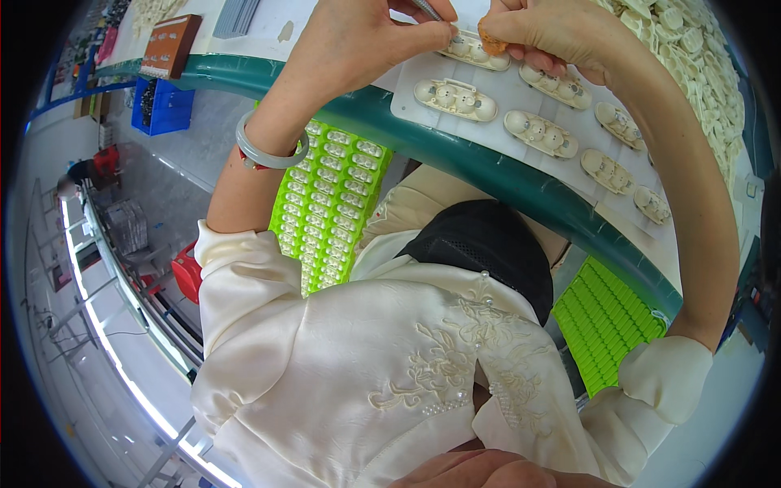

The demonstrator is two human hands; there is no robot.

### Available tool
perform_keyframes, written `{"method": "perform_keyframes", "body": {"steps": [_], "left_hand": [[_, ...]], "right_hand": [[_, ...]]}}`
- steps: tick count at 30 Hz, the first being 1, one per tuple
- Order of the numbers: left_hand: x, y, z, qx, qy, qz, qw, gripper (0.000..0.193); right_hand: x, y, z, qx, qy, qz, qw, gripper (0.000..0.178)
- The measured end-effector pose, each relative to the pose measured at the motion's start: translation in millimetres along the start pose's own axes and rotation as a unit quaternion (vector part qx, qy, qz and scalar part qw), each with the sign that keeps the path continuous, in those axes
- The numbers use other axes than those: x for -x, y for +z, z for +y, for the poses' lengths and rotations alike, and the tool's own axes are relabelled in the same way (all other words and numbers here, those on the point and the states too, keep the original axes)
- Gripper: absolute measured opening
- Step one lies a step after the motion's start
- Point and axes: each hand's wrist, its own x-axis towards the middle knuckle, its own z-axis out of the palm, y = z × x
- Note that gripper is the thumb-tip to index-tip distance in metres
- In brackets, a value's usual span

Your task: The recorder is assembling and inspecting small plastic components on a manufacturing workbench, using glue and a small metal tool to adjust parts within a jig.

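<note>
From up here I watch both hands working close together at the top centre of the frame, over a cream oval part (470, 52) on the pale board (493, 133). The left hand (366, 41) pinches a slim grey tool (426, 9) between thumb and fingers; the frame cuts off the tool's upper end. The right hand (547, 31) is curled, its fingers bent in beside that same part, with a small orange-brown piece (490, 37) at the fingertips; I cannot tell whether it is worn or held, nor whether the fingers grip the part or merely steady it.

I judge the step in hand to be close tool work on this one part. The next move, as I read it, calls for a steady right hand and a fine, light touch from the left, without nudging neighbours: one matching part (455, 100) sits just below in the frame, another (556, 86) just beside the right hand's fingers. More such parts lie in rows toward the right.

A heap of loose cream pieces (687, 69) fills the upper right. Below the bench's green edge (488, 153), a bright green tray (343, 175) carries rows of small pale pieces.
</note>
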Motion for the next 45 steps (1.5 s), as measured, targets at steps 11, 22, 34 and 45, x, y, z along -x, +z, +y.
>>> {"method": "perform_keyframes", "body": {"steps": [11, 22, 34, 45], "left_hand": [[-5.2, 3.2, 2.1, -0.016, 0.037, -0.016, 0.999, 0.009], [-12.4, 6.4, -21.3, -0.096, 0.258, 0.010, 0.961, 0.009], [-10.8, 1.2, 3.3, -0.071, 0.071, -0.048, 0.994, 0.011], [-14.4, -2.8, 3.5, -0.062, 0.040, -0.066, 0.995, 0.012]], "right_hand": [[1.6, -3.9, 0.8, -0.009, -0.029, -0.024, 0.999, 0.016], [4.4, -8.3, -4.7, 0.029, -0.058, -0.042, 0.997, 0.012], [8.0, -5.6, 4.4, -0.019, -0.071, -0.030, 0.997, 0.010], [-4.4, -15.7, 8.5, -0.028, -0.096, -0.062, 0.993, 0.017]]}}
